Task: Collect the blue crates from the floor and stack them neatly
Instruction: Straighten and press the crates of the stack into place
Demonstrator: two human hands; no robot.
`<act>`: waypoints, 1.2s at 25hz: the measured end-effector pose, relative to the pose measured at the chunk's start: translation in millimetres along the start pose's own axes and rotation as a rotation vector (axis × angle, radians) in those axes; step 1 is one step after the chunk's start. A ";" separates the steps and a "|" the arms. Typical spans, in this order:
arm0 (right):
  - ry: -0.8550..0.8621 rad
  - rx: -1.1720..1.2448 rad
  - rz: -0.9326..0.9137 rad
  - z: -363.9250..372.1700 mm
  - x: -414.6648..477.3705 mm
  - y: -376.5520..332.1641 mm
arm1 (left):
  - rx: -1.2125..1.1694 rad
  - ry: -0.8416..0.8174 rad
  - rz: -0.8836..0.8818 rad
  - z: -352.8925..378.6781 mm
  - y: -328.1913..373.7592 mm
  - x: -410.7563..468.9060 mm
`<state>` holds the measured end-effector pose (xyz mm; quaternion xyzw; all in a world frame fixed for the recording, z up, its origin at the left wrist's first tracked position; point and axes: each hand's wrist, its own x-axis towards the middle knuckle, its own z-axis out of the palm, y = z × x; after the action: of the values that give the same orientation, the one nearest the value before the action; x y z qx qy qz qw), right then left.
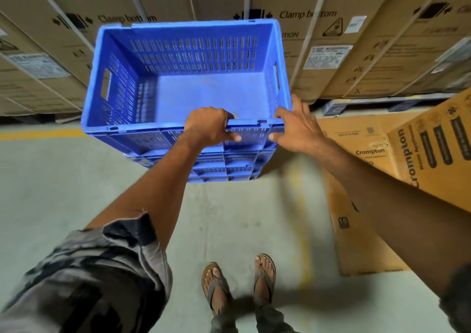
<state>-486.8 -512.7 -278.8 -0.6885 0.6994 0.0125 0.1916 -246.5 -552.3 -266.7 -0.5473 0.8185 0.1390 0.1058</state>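
Clamping the near rim of the crate point(204, 88), fingers point(233, 137) of the left hand point(207, 126) and right hand point(297, 128) curl over it. The crate tops a stack point(224, 169) on the floor point(63, 184); cartons point(331, 52) stand close behind, Crompton boxes point(364, 159) just right.

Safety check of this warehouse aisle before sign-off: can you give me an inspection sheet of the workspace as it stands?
Surface: grey concrete floor with a yellow painted line.
Job's things: empty blue slotted plastic crate over a stack of more blue crates; whether it is fully seated cannot be told.
Clutter: orange-brown Crompton cardboard boxes on the floor, right of the stack.
Hands: left hand and right hand both grip the top crate's near rim.
Cables: nothing seen.
Surroundings: tall brown strapped cardboard cartons behind the stack; the person's feet in sandals.
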 end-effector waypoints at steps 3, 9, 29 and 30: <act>0.116 0.025 -0.019 -4.8 -4.5 -26.0 | -0.491 0.074 -0.017 -12.8 -14.2 -17.0; 0.138 0.086 -0.149 -4.1 18.8 -126.1 | -0.228 0.489 -0.404 0.2 -141.6 -55.3; -0.012 -0.090 0.021 40.6 54.3 -252.0 | -0.053 0.353 -0.497 7.8 -260.9 -31.7; -0.016 -0.085 0.044 39.8 54.0 -252.6 | -0.094 0.337 -0.483 6.5 -257.7 -33.3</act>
<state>-231.1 -566.3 -268.8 -0.6805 0.7115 0.0517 0.1674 4.7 -614.6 -290.8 -0.7459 0.6632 0.0547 -0.0269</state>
